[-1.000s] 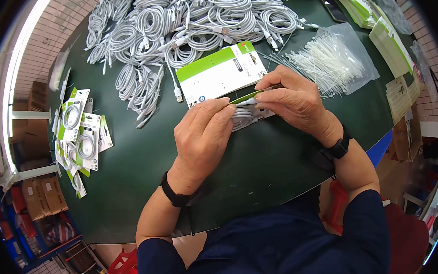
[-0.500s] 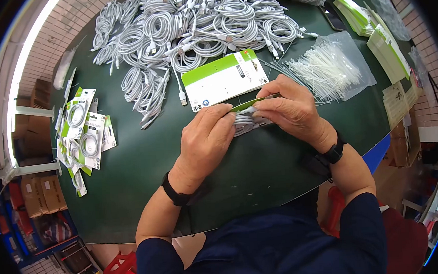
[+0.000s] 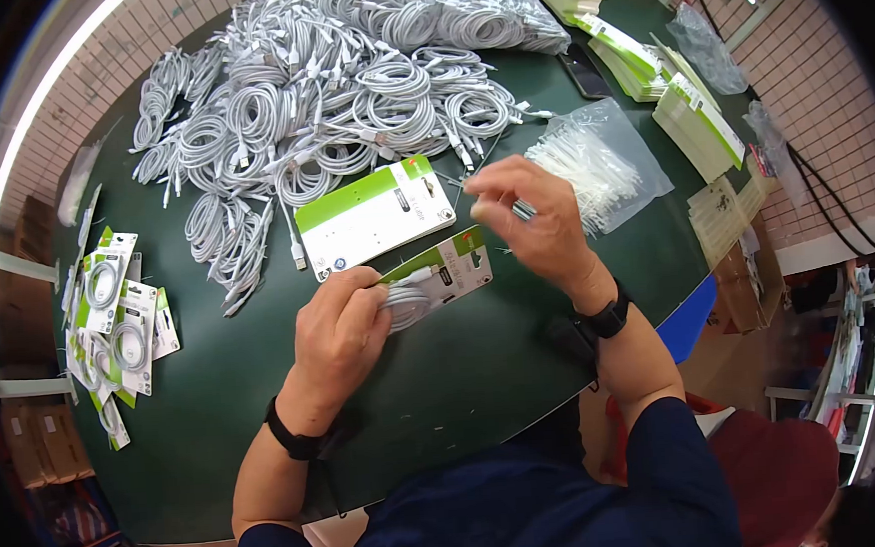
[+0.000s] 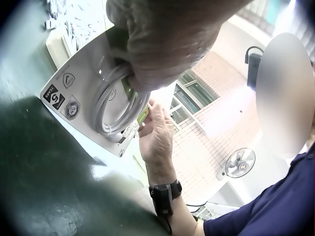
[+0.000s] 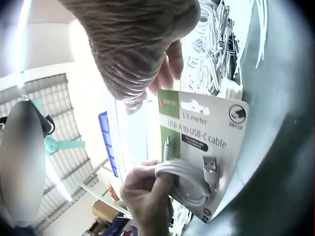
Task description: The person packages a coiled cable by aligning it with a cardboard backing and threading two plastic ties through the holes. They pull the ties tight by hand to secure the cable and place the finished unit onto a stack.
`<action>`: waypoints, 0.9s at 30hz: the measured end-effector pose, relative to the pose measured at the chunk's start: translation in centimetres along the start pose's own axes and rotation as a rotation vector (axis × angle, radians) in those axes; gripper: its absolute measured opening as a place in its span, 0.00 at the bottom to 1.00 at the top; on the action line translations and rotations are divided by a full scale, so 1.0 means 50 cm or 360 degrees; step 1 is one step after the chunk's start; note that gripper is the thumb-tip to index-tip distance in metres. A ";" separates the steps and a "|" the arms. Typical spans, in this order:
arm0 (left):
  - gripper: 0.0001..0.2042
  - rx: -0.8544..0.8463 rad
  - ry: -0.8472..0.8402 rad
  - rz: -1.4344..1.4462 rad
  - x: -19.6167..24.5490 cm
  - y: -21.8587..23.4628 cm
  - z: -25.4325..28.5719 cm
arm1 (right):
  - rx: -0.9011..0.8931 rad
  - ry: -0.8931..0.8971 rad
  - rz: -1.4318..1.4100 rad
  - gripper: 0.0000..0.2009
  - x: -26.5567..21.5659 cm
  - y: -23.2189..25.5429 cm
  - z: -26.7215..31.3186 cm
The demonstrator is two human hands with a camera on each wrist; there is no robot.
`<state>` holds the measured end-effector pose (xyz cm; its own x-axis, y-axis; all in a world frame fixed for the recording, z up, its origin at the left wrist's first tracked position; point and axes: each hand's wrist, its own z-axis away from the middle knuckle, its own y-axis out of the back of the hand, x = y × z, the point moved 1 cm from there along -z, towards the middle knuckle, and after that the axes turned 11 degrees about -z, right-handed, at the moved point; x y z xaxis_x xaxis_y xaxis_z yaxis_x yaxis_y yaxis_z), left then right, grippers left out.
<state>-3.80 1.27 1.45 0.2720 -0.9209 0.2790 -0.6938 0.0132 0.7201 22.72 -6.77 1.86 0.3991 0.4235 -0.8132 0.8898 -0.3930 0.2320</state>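
My left hand point(image 3: 335, 325) grips the left end of a white and green packaging card point(image 3: 472, 269), holding it tilted over the green table. A coiled white cable point(image 3: 409, 303) lies against the card. In the right wrist view, its silver USB-A plug point(image 5: 210, 167) lies on the printed face, which reads USB-A to USB-C cable. My right hand point(image 3: 540, 222) is raised just beyond the card's right end, thumb and forefinger apart. A small grey glint shows between its fingers; I cannot tell what it is. A flat white and green card point(image 3: 374, 217) lies behind the held one.
A big heap of coiled grey-white cables point(image 3: 277, 113) covers the back of the table. White cable ties point(image 3: 587, 179) spill from a clear bag at right. Stacks of cards point(image 3: 699, 122) and a phone point(image 3: 586, 74) stand behind. Several finished-looking cable cards point(image 3: 110, 324) pile up at left.
My right hand has let go of the card and lifted off to its right. The card now faces up more, showing its printed end. The head view has shifted to the right.
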 end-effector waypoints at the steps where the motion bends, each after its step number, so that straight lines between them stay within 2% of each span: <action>1: 0.14 -0.0008 0.0004 0.0007 0.000 0.001 0.001 | -0.0006 -0.0116 0.0185 0.11 0.016 0.012 -0.005; 3: 0.15 -0.0021 -0.0023 0.0021 0.004 0.000 0.001 | -0.0011 -0.0348 0.0547 0.11 0.047 0.038 -0.007; 4: 0.16 -0.0028 -0.0040 0.0031 0.006 0.000 0.001 | -0.0138 -0.0382 0.0838 0.11 0.058 0.046 -0.001; 7: 0.16 -0.0044 -0.0090 0.0041 0.014 -0.003 0.001 | -0.0364 -0.0524 0.1062 0.11 0.090 0.042 0.005; 16: 0.18 -0.0066 -0.0135 0.0039 0.022 -0.004 0.002 | -0.0238 -0.0305 0.1056 0.06 0.102 0.037 0.011; 22: 0.17 -0.0067 -0.0175 0.0067 0.028 -0.013 -0.005 | -0.0281 -0.0423 0.1149 0.04 0.083 0.036 0.009; 27: 0.17 -0.0116 -0.0228 0.0077 0.033 -0.017 -0.015 | -0.0182 -0.0359 0.1008 0.04 0.075 0.040 0.006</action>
<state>-2.25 0.03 1.75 0.1380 -0.9646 0.2246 -0.6523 0.0821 0.7535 25.92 -6.19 -0.88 0.8059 -0.0453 -0.5903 0.5223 -0.4151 0.7449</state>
